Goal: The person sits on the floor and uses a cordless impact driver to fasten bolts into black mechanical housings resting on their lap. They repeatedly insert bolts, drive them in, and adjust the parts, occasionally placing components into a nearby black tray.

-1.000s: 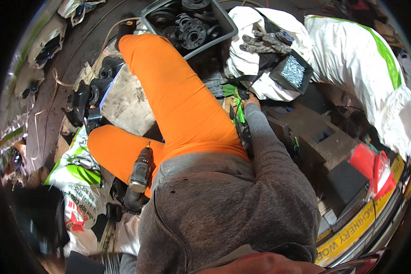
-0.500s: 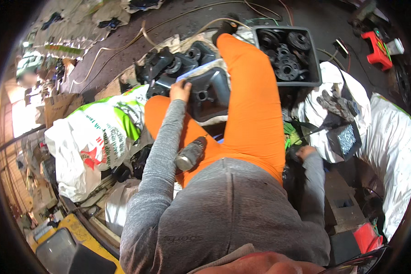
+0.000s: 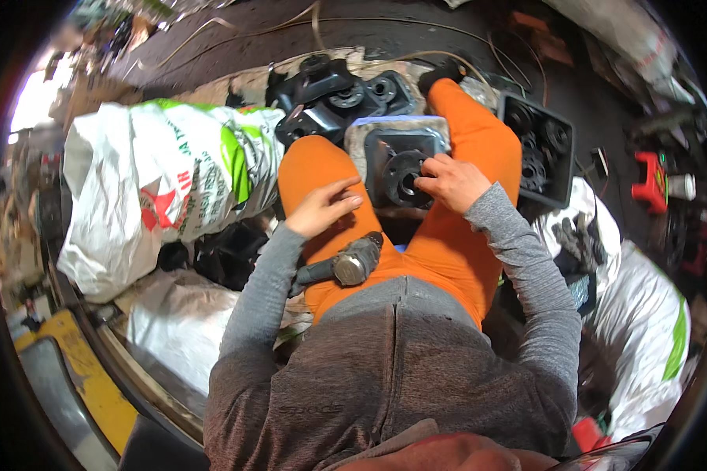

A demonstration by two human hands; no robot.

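Between my knees, a black square pressed-metal part (image 3: pixel 429 147) rests on a pale-edged support. On its middle sits a round black flange (image 3: pixel 404 177) with a central hole and small holes about it. My right hand (image 3: pixel 452 183) has its fingers curled in a pinch at the flange's right edge. Over my left thigh hovers my left hand (image 3: pixel 326 209), fingers stretched out and holding nothing. Just below it, a dark power tool with a metallic head (image 3: pixel 357 261) lies across my lap.
More black metal parts (image 3: pixel 330 94) are piled beyond my left knee. A grey bin (image 3: pixel 562 169) of round black parts stands beyond my right leg. White sacks (image 3: pixel 133 196) lie on the left and right. A red stool (image 3: pixel 650 182) and hoses are farther off.
My right hand has come from beside my right hip to the square part, where the flange now sits. My left hand has left that part and drawn back over my thigh. The view has shifted.
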